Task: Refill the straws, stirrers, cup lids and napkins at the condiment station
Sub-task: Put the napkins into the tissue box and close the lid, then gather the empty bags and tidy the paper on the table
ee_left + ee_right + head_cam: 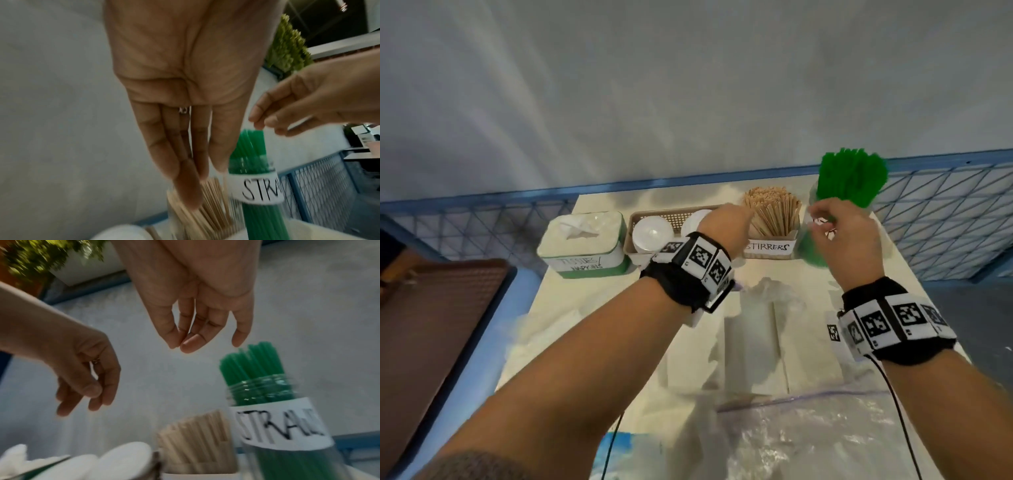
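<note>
Green straws [852,178] stood upright, packed in a clear labelled jar [287,426] at the far right. Left of it, wooden stirrers [772,209] fanned from a white box [770,246], then white lids [652,233] in a basket [674,214], then a napkin box [582,243].

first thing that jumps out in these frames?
The bright green straws fanning out of a clear jar at the back right of the table, by far the loudest colour. Next, the two hands: the left hand reaches toward the wooden stirrers beside the jar, and the right hand hangs in front of the straws, both holding nothing.
</note>
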